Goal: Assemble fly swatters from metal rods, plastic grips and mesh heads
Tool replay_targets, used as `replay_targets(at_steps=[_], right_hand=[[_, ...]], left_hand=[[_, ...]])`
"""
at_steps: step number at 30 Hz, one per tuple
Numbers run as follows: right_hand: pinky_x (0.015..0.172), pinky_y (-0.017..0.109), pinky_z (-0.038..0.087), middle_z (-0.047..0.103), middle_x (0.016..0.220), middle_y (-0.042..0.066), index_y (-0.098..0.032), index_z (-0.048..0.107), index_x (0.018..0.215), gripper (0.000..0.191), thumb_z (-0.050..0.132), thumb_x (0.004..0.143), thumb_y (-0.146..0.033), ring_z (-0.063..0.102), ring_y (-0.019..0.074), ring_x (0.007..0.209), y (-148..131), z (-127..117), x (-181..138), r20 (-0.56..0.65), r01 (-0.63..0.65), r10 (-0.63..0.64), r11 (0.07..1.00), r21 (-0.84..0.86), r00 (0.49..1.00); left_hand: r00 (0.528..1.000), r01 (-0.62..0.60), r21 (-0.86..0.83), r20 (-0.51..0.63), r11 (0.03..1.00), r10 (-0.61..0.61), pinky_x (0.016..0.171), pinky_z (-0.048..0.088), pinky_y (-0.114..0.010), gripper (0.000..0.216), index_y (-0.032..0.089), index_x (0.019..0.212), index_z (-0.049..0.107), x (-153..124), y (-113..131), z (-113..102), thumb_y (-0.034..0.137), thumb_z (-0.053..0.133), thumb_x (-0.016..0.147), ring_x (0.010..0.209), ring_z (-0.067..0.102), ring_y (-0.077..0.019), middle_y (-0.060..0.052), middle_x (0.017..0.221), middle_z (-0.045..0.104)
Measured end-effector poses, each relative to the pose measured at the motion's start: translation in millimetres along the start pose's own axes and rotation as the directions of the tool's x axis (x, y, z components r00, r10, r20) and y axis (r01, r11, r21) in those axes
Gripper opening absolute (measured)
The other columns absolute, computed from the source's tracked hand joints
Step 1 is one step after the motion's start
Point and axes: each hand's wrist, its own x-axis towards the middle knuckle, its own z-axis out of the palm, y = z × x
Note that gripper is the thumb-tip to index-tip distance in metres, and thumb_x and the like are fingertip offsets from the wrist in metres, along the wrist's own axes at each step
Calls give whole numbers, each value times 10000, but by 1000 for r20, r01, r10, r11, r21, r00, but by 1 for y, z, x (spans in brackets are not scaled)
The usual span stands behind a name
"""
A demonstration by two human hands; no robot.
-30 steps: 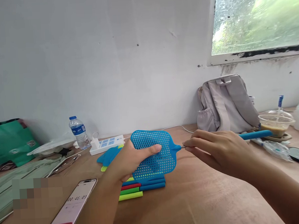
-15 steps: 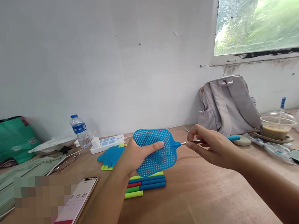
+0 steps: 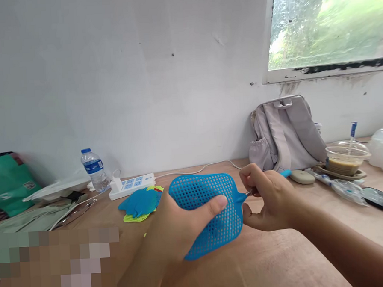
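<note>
L hand (image 3: 181, 225) is clamping the blue swatter head (image 3: 210, 191), prob. to steady it, while R hand (image 3: 271, 201) is gripping the metal rod (image 3: 252, 192) at its neck, w/ other swatter heads (image 3: 143, 201) lying on the bench (image 3: 275, 267) just beyond L hand.

Two bare hands above tabletop (image 3: 275, 265): left hand (image 3: 186, 225), right hand (image 3: 273, 199). Left thumb (image 3: 212, 207) broad, tip rounded, nail short. Right fingers (image 3: 252, 173) slender. Right wrist (image 3: 293, 213) narrow, bare. Left forearm (image 3: 148, 270) bare, slightly blurred. Right forearm (image 3: 337, 238) bare, smooth, slim, widening away from wrist.
</note>
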Motion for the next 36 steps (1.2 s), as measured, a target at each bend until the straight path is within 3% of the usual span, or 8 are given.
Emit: replay_targets(at_steps=[4, 7, 12, 16, 19, 24, 29, 36], right_hand=[[420, 207, 189, 333, 497, -99, -223, 288, 769, 256, 473, 596, -185, 292, 74, 403, 0, 10, 0, 101, -31, 25, 998, 61, 995], [422, 217, 161, 343, 476, -94, -219, 309, 767, 206, 462, 630, -194, 285, 80, 388, 2, 13, 1, 115, -37, 39, 999, -22, 993], [427, 222, 150, 442, 495, -60, -200, 364, 791, 144, 441, 671, -183, 325, 87, 374, 10, 11, 3, 108, -23, 41, 986, -162, 993], [444, 223, 195, 491, 529, -50, -185, 409, 846, 160, 434, 697, -131, 384, 100, 408, 13, 12, 6, 244, 17, 11, 993, -116, 970], [477, 214, 268, 543, 603, -37, -188, 442, 892, 186, 430, 728, -100, 455, 104, 485, 19, 8, 9, 335, 12, -16, 1000, 12, 942], [508, 213, 314, 574, 649, -25, -211, 530, 829, 76, 470, 836, -256, 506, 107, 545, 45, -14, 12, 423, -58, 31, 997, 52, 906], [436, 226, 218, 441, 465, -46, -199, 515, 652, 318, 440, 849, -438, 387, 92, 405, 57, -22, 10, 279, -44, 87, 987, -157, 956], [438, 248, 141, 411, 389, -14, -187, 454, 484, 343, 411, 785, -345, 296, 90, 363, 52, -6, 8, 120, -97, 148, 929, -358, 982]], left_hand=[[998, 27, 45, -62, 999, -24, 556, 504, -304, 457, 256, 897, 620, -14, -2, 0, 438, 767, 504, 719, 654, -256, -7, 754, 709], [994, 59, 128, -94, 990, -47, 568, 506, -321, 497, 246, 924, 607, -11, -4, 1, 474, 751, 507, 788, 647, -284, -33, 828, 710], [995, -43, 165, -78, 985, 56, 711, 522, -349, 326, 254, 833, 633, 1, -1, 8, 413, 731, 567, 844, 641, -275, -15, 810, 708], [993, -94, 212, -47, 973, 106, 612, 515, -336, 236, 243, 666, 628, 14, -2, 6, 431, 726, 565, 693, 649, -258, -3, 636, 680], [994, -104, 231, -4, 967, 108, 525, 492, -303, 246, 230, 576, 609, 29, -5, -8, 432, 745, 534, 581, 631, -228, 4, 574, 666], [997, -77, 179, -8, 981, 80, 561, 514, -288, 273, 223, 652, 648, 48, -10, -48, 406, 780, 498, 643, 652, -227, -3, 650, 704], [994, -100, 69, -27, 993, 102, 610, 535, -302, 249, 228, 703, 671, 46, -10, -51, 402, 756, 547, 691, 664, -230, -5, 721, 721], [984, -118, 152, -115, 981, 136, 625, 521, -336, 267, 201, 655, 655, 38, -11, -25, 432, 739, 553, 667, 653, -244, -20, 671, 707]])
